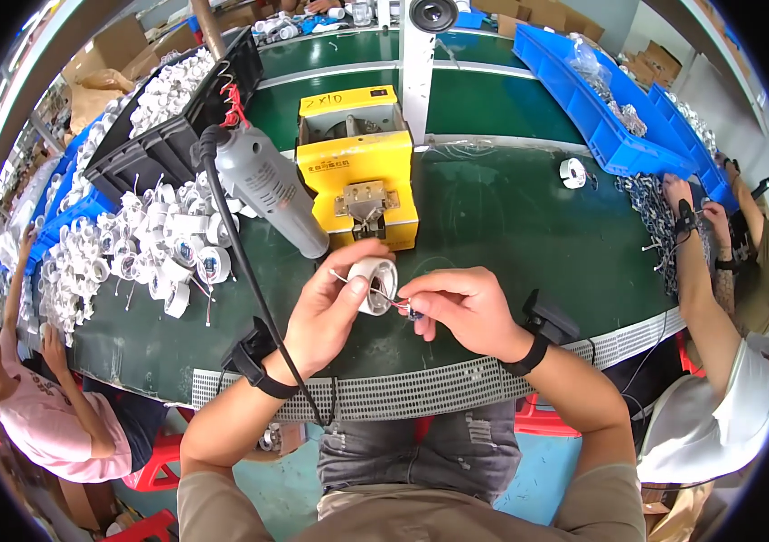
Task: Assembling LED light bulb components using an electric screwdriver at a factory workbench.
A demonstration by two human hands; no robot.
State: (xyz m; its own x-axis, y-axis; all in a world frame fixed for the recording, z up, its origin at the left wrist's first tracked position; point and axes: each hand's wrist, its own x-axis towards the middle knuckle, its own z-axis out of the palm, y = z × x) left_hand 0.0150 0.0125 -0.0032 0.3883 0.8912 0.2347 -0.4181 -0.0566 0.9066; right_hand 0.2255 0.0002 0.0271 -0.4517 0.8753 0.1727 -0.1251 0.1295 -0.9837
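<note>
In front of me, my left hand (pixel 323 316) is closed around a white round plastic housing (pixel 370 269), its open side turned toward the right. A thin white wire end sticks out past my left thumb. My right hand (pixel 466 312) pinches a small dark circuit board (pixel 415 313) just right of the housing. Red and dark wires (pixel 397 303) run from the board into the housing's opening. Directly beyond my hands stands a yellow machine (pixel 357 163) with a metal block on its front. A grey cylindrical tool (pixel 271 190) with a black cable leans at its left.
White housings (pixel 159 244) are heaped on the green table (pixel 493 217) at left, near a black crate (pixel 131 158). Blue bins (pixel 592 117) stand at far right beside a pile of wired parts (pixel 651 221). One loose housing (pixel 572 172) lies nearer. People work on both sides.
</note>
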